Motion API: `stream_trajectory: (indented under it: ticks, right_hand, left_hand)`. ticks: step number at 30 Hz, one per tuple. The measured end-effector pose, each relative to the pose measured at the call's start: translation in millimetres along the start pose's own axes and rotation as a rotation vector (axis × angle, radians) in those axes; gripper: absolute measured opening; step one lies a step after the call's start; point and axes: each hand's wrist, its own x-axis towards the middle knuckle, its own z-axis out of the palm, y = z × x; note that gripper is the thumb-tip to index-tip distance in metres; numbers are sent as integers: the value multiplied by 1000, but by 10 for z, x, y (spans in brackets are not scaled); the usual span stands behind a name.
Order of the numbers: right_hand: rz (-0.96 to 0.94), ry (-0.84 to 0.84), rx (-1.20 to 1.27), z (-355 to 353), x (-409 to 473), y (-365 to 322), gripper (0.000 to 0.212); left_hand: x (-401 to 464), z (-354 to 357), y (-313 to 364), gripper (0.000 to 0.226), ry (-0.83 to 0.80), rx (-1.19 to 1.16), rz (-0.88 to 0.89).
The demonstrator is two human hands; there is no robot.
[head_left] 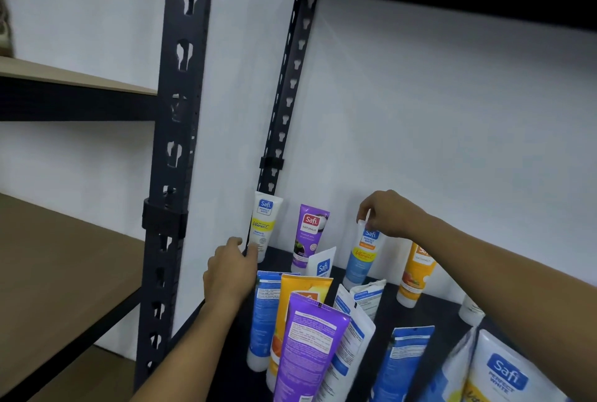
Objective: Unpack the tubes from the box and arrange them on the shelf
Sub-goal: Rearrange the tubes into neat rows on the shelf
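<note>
— Crowding the front of your dark shelf are a purple tube, an orange one and blue-backed ones, all between you and the back row.
— And my hands?
— Your left hand reaches past them, fingertips touching the white Vitamin C tube by the black upright. Your right hand pinches the crimped top of a blue-and-white tube, upright beside another orange tube.
</note>
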Motion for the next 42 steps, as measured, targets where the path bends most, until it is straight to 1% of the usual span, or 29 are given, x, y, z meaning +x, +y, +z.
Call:
stream_trajectory:
  ticks: [3, 5, 7, 9, 13, 16, 20, 26, 34, 39, 42]
  right_hand:
    - [-1, 3, 7, -19, -37, -8, 18]
    - [2, 2, 12, -32, -64, -12, 20]
    - [13, 1, 24, -47, -90, -11, 22]
    - [20, -2, 38, -71, -112, -2, 24]
    - [17, 2, 52, -100, -139, 11, 24]
    - [15, -4, 58, -62, -137, 3, 24]
    - [1, -4, 54, -31, -126, 7, 24]
    - [-19, 11, 39, -8, -110, 15, 25]
    - [-2, 23, 39, 4, -117, 39, 23]
    - [11, 22, 38, 6, -96, 59, 22]
    - [12, 22, 44, 15, -73, 70, 22]
  left_hand:
    - [29, -120, 291, 36, 50, -135, 116]
    - [46, -200, 513, 31, 61, -148, 230]
    - [68, -242, 713, 27, 23, -128, 340]
    - [116, -238, 880, 25, -43, -36, 442]
    - [280, -200, 1127, 25, -228, 274, 589]
    - [423, -186, 1245, 29, -292, 478, 668]
    - [609, -176, 1336, 28, -327, 556, 713]
    - [692, -56, 1331, 26, -385, 631, 735]
    - [719, -13, 1261, 29, -394, 595, 724]
    - [743, 13, 1297, 23, -379, 571, 725]
    - [770, 50, 1353, 25, -392, 561, 709]
